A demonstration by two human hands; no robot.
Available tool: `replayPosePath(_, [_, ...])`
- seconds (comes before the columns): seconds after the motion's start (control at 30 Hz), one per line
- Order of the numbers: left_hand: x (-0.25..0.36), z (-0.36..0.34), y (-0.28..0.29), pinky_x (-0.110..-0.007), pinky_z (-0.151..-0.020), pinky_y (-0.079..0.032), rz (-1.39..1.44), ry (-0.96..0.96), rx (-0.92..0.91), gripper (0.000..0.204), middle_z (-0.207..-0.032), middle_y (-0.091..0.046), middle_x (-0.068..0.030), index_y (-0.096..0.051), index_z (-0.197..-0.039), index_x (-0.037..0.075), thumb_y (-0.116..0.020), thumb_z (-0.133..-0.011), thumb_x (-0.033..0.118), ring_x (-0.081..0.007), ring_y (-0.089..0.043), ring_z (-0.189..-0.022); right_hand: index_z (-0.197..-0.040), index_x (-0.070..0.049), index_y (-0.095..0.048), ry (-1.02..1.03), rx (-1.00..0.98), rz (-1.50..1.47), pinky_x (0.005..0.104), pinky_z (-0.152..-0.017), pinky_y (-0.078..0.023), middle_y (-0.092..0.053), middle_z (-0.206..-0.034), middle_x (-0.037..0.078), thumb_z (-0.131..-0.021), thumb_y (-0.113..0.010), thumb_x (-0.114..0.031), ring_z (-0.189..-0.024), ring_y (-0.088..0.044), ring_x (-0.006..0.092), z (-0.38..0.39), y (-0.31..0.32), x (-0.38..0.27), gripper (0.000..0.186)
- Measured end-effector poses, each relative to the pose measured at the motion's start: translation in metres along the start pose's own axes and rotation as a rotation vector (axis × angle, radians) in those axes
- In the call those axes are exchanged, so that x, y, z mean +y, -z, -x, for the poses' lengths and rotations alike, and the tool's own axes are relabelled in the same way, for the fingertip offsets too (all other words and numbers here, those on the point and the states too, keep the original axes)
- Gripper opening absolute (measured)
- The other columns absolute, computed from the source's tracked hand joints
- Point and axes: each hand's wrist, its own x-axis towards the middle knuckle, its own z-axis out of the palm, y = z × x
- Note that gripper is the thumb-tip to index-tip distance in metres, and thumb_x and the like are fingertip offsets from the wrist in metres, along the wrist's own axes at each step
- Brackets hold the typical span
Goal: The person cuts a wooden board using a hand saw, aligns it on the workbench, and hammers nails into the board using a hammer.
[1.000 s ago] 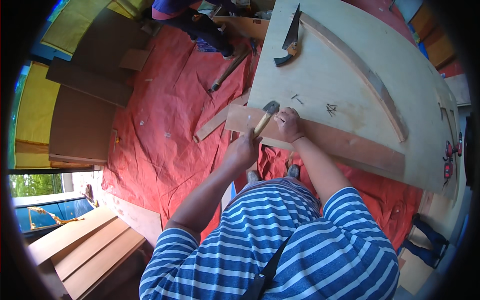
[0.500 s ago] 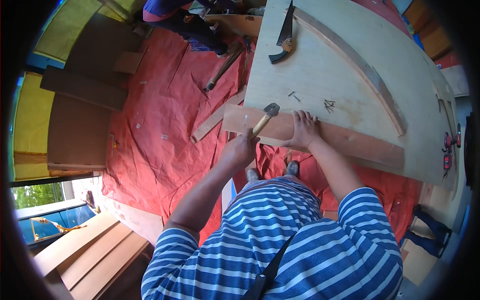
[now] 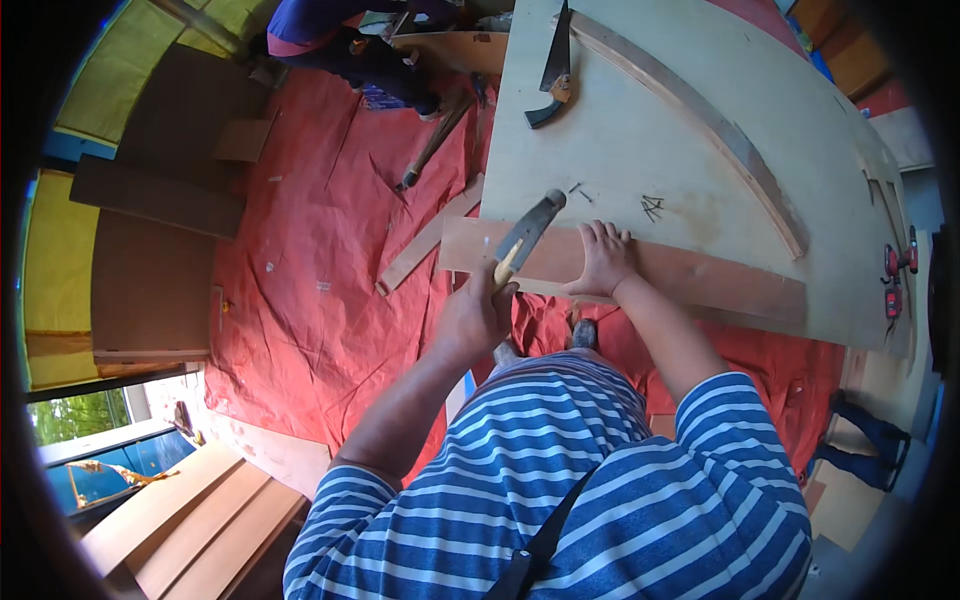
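My left hand [image 3: 476, 315] is closed round the wooden handle of a hammer [image 3: 530, 230], whose metal head is angled up and to the right. My right hand [image 3: 603, 262] rests with fingers spread on a long reddish-brown plank [image 3: 720, 277] lying along the near edge of a pale plywood sheet [image 3: 680, 120]. Beyond the plank lie loose nails [image 3: 651, 208] and smaller pieces [image 3: 580, 192]. A handsaw [image 3: 553, 95] and a curved wooden strip [image 3: 690, 120] lie farther back on the sheet.
Red sheeting [image 3: 290, 280] covers the floor. A person [image 3: 360, 55] in dark trousers works at top left. A red drill [image 3: 893, 285] is at the right, above dark legs [image 3: 865, 440]. Brown boards [image 3: 150, 290] lean at left; light planks [image 3: 190, 520] are at lower left.
My right hand has gone from bunched fingers beside the hammer head to spread on the plank, slightly right and lower. The hammer head has risen, moving away from the plank.
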Motion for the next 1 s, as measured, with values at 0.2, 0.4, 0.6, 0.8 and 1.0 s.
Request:
replayPosePath(0.2, [-0.037, -0.013, -0.02, -0.054, -0.063, -0.05, -0.112, -0.018, -0.1, 0.034, -0.089, -0.066, -0.0261, -0.051, -0.123, 0.004, -0.062, -0.097, 0.023, -0.0473, -0.065, -0.08, -0.139, -0.008, -0.044, -0.005, 0.075, 0.046, 0.0507, -0.105, -0.031, -0.048, -0.133, 0.011, -0.048, -0.086, -0.065, -0.127, -0.043, 0.0277, -0.002, -0.016, 0.003, 0.115])
replayPosePath(0.4, [-0.05, -0.003, -0.028, -0.056, -0.062, -0.05, -0.095, -0.097, -0.016, 0.036, -0.085, -0.066, -0.027, -0.051, -0.125, 0.001, -0.059, -0.099, 0.025, -0.0485, -0.065, -0.076, -0.139, -0.007, -0.044, 0.011, 0.022, 0.013, 0.0492, -0.107, -0.03, -0.048, -0.134, 0.011, -0.049, -0.085, -0.063, -0.129, -0.042, 0.0277, -0.001, -0.004, -0.002, 0.114])
replayPosePath(0.6, [-0.027, 0.002, -0.018, -0.057, -0.062, -0.05, 0.034, -0.176, 0.052, 0.031, -0.089, -0.065, -0.0314, -0.05, -0.115, 0.002, -0.056, -0.1, 0.028, -0.05, -0.064, -0.077, -0.141, -0.007, -0.042, -0.012, 0.0, 0.008, 0.0486, -0.107, -0.031, -0.048, -0.134, 0.011, -0.05, -0.085, -0.063, -0.129, -0.042, 0.0281, 0.002, -0.003, 0.004, 0.115])
replayPosePath(0.8, [-0.057, -0.022, -0.036, -0.054, -0.064, -0.05, -0.191, 0.114, -0.18, 0.035, -0.09, -0.065, -0.0302, -0.051, -0.124, 0.0, -0.062, -0.097, 0.02, -0.051, -0.064, -0.08, -0.14, -0.007, -0.042, -0.01, -0.005, 0.042, 0.0504, -0.107, -0.031, -0.048, -0.134, 0.011, -0.05, -0.085, -0.062, -0.129, -0.042, 0.0288, -0.002, -0.008, -0.002, 0.114])
replayPosePath(1.0, [-0.055, -0.001, -0.042, -0.058, -0.065, -0.051, -0.194, 0.15, -0.139, 0.034, -0.085, -0.067, -0.0283, -0.051, -0.108, 0.002, -0.057, -0.099, 0.034, -0.0495, -0.065, -0.077, -0.14, -0.008, -0.043, -0.008, -0.004, 0.002, 0.0483, -0.108, -0.031, -0.047, -0.133, 0.012, -0.048, -0.086, -0.062, -0.128, -0.042, 0.0291, -0.001, 0.001, -0.005, 0.114])
